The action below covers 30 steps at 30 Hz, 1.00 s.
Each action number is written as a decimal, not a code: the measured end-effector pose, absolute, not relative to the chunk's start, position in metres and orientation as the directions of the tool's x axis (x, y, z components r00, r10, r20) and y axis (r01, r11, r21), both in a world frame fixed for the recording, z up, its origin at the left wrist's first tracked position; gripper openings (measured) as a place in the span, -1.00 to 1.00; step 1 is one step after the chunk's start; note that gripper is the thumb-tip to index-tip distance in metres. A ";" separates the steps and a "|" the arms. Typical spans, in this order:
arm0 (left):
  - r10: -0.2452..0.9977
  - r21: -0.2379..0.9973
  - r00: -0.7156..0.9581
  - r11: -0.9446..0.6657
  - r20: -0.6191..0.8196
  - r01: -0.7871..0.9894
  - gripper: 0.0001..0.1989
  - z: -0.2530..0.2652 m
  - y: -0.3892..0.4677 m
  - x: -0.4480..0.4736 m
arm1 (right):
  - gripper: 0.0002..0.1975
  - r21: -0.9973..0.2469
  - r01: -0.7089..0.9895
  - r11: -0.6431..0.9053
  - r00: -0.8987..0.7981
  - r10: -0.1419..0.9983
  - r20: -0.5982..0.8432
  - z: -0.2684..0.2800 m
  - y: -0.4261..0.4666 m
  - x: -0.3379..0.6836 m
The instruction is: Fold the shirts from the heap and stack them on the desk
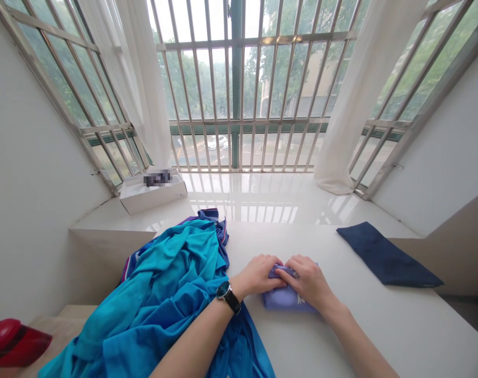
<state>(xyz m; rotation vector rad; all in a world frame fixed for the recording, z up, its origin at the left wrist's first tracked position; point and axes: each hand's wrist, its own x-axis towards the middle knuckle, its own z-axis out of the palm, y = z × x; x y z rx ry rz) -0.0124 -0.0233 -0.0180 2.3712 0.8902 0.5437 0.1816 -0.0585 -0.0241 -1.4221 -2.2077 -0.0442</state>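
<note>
Bare forearms come in nearest the camera, one on either side of the purple cloth, which lies on the white tabletop as a compact folded bundle with some pale print near its right side. The left hand is at the bundle's upper left, fingers close together and bent over its far side, thumb on the near side, pinching the gathered top. The right hand grips the same top from the upper right, its thumb stretched inward close to the left hand's; how firmly either presses cannot be told.

Just left of the purple cloth, a black-strapped watch sits on the left wrist, and beneath that arm a large turquoise garment spreads in loose folds. Beyond it, farther left, shows a darker blue garment with striped edging, partly covered. Well to the right of the purple cloth, a navy cloth lies flat.

Farther out, behind and left of the bundle, a white box holds a blurred-out item. Straight beyond the bundle stand metal window bars, flanked by pale curtains. Far left of it, lower down, is a red object.
</note>
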 end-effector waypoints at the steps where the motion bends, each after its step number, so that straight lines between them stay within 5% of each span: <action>1: 0.693 0.611 0.699 -0.634 0.176 0.474 -0.63 -0.018 -0.023 -0.012 | -0.64 -0.242 0.860 0.450 -0.321 0.844 0.429 -0.024 -0.058 0.182; 23: 0.703 0.664 0.699 -0.586 0.131 0.465 -0.67 -0.010 -0.023 -0.013 | -0.64 -0.245 0.862 0.443 -0.309 0.844 0.437 -0.023 -0.060 0.180; 30: 0.694 0.591 0.713 -0.620 0.106 0.516 -0.79 -0.011 -0.021 -0.012 | -0.67 -0.248 0.895 0.370 -0.268 0.893 0.363 -0.026 -0.058 0.178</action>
